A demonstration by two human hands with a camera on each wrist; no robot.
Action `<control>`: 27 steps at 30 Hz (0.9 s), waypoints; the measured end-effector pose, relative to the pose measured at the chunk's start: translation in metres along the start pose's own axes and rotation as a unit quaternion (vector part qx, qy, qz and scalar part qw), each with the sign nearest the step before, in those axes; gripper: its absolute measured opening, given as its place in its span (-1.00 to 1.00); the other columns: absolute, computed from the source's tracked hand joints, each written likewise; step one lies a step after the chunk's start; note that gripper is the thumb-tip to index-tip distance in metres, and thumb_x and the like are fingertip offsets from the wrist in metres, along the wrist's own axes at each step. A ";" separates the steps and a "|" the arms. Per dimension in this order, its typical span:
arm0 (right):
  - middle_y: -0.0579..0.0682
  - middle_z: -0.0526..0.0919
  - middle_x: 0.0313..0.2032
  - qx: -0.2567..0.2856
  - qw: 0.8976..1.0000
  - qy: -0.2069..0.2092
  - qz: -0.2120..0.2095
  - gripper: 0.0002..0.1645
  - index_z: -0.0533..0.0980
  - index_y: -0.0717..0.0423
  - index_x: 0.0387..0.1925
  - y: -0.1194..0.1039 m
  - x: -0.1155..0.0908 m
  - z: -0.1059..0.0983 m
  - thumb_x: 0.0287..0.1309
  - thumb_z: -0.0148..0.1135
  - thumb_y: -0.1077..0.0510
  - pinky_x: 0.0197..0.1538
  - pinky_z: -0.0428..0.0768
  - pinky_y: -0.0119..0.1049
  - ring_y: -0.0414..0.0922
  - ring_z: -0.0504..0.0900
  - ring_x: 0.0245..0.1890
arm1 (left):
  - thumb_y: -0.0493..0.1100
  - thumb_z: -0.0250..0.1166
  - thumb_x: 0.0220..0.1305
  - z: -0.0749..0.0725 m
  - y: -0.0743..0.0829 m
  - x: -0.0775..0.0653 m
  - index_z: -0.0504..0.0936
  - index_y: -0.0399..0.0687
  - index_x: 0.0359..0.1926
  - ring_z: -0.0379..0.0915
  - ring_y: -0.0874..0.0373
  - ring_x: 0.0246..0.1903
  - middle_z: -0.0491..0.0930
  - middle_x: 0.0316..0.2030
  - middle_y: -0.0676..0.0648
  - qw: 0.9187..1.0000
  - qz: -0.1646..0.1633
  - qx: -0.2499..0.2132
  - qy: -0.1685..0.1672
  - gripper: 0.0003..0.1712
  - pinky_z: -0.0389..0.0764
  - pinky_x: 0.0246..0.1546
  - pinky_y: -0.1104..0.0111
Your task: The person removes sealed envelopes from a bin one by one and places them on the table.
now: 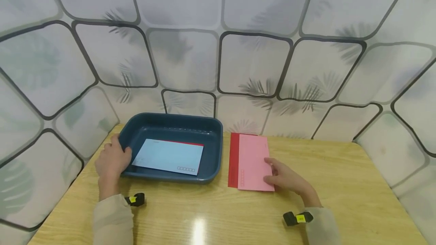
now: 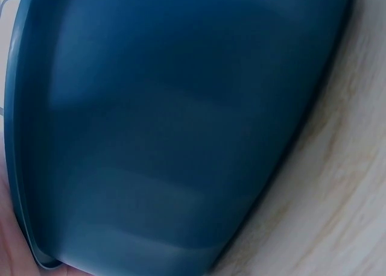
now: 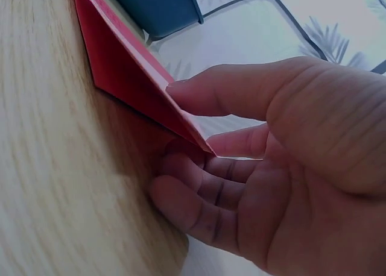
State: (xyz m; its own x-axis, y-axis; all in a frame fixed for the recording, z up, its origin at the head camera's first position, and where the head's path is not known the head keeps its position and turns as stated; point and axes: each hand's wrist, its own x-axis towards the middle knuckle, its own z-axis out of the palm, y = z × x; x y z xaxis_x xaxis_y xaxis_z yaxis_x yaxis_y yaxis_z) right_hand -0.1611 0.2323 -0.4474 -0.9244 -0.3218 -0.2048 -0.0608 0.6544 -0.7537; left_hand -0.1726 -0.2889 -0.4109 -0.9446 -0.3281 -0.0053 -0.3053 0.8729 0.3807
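My left hand (image 1: 113,158) grips the left rim of a dark blue plastic tray (image 1: 177,121), thumb at the inner side. Inside the tray lies a light blue envelope (image 1: 170,156), with a strip of red showing from under its far edge. To the tray's right, a pink envelope (image 1: 254,162) overlaps a red envelope (image 1: 233,162). My right hand (image 1: 287,177) pinches the pink envelope by its right edge. In the right wrist view the thumb (image 3: 211,92) presses from above and the other fingers curl below the edge, which is tilted up off the table, its underside red.
The wooden table (image 1: 323,180) ends against a patterned wall covering (image 1: 184,59) at the back and sides. Each wrist wears a black strap device with a yellow label. In the left wrist view the tray's outer wall (image 2: 169,131) fills most of the picture.
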 end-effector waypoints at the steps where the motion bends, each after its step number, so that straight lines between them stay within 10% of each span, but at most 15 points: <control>1: 0.15 0.48 -0.15 0.001 1.000 0.000 -0.001 -0.17 0.16 0.20 0.29 0.000 0.000 0.000 0.03 0.28 0.06 -0.12 0.46 -0.06 -0.03 0.42 -0.21 | -0.03 -0.09 0.26 0.000 0.000 0.000 -0.13 -0.31 0.36 0.30 -0.44 -0.14 0.24 0.02 -0.59 1.000 -0.001 0.000 0.000 -0.23 0.42 -0.31 -0.21; 27: 0.12 0.50 -0.32 -0.004 1.000 0.000 0.027 -0.18 0.05 0.17 0.33 -0.013 -0.007 -0.007 0.13 0.18 0.07 -0.46 0.50 -0.20 -0.09 0.49 -0.54 | -0.04 -0.09 0.26 0.000 0.001 0.000 -0.11 -0.31 0.35 0.30 -0.44 -0.13 0.25 0.02 -0.59 1.000 -0.001 -0.003 0.006 -0.25 0.41 -0.29 -0.21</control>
State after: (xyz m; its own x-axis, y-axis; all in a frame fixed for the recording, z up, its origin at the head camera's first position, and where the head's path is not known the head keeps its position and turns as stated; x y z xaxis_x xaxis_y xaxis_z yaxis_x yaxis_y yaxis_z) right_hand -0.1569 0.2307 -0.4315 -0.9264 -0.2860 -0.2451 -0.0142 0.6767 -0.7361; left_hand -0.1724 -0.2882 -0.4108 -0.9425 -0.3342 0.0056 -0.3061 0.8698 0.3869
